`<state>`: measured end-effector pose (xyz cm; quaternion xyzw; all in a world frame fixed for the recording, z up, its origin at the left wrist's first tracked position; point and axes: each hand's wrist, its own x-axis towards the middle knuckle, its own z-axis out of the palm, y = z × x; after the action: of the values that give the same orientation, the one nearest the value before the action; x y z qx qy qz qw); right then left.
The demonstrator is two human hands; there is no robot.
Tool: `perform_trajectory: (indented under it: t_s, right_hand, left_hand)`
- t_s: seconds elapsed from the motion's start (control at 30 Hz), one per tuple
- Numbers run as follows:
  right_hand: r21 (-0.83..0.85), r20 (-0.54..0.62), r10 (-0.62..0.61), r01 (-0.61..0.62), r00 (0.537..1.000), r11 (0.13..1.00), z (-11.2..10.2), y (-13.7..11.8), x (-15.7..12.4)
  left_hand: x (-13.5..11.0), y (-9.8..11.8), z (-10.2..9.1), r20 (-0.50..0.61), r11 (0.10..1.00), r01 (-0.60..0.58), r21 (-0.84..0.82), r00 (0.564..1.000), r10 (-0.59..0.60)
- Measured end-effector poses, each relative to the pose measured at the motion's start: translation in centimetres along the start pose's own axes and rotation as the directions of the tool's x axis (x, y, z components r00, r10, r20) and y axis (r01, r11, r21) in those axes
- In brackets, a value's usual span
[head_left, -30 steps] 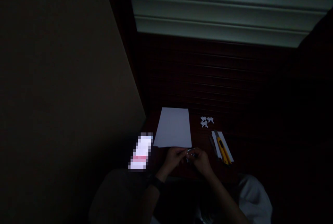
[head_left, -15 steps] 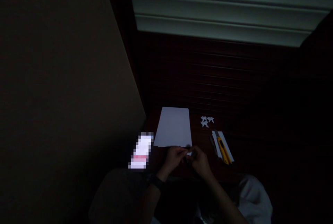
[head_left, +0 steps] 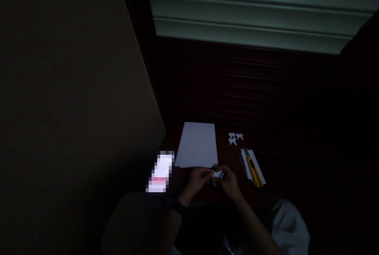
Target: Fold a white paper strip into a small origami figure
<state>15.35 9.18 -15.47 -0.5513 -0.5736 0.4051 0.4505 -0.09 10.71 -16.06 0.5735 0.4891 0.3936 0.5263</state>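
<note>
In dim light, my left hand (head_left: 198,179) and my right hand (head_left: 229,183) meet over a dark table, fingers pinched on a small folded piece of white paper (head_left: 218,174) held between them. A dark band sits on my left wrist. Just beyond the hands lies a white paper sheet (head_left: 197,144).
A lit phone screen (head_left: 160,172) lies left of my hands. A yellow utility knife (head_left: 254,170) rests on a white paper strip at right. A few small folded paper pieces (head_left: 234,138) sit beyond it. A wall rises at left, window blinds (head_left: 254,10) behind.
My fingers have shifted slightly on the small paper piece, which shows a bit more between the hands. Everything on the table has stayed put.
</note>
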Motion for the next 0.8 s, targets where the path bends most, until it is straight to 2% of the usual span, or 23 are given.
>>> perform_trajectory:
  t_s: [0.2, 0.4, 0.63, 0.73, 0.8]
  right_hand:
    - [0.100, 0.079, -0.004, -0.004, 0.997, 0.995, -0.3, -0.2, 0.1]
    - [0.093, 0.166, -0.004, -0.012, 0.986, 0.996, -1.0, -0.7, 0.6]
    - [0.167, 0.318, 0.013, -0.070, 0.948, 0.983, -1.6, -1.6, 1.1]
    - [0.187, 0.259, -0.012, -0.038, 0.966, 0.982, -1.6, -1.8, 1.1]
    - [0.229, 0.147, -0.032, -0.002, 0.989, 0.973, -1.3, -1.5, 0.9]
  left_hand:
    - [0.0, -0.2, 0.0, 0.029, 1.000, -0.016, -0.023, 0.999, 0.017]
    - [0.1, -0.4, 0.1, 0.022, 0.999, 0.014, -0.051, 1.000, -0.013]
    - [-0.1, 0.2, 0.2, 0.070, 0.999, 0.022, -0.046, 0.997, -0.018]
    - [0.0, 0.2, 0.2, 0.021, 0.998, 0.057, -0.038, 0.998, -0.056]
    - [0.1, 0.3, 0.2, -0.088, 0.993, 0.076, -0.092, 0.993, -0.084]
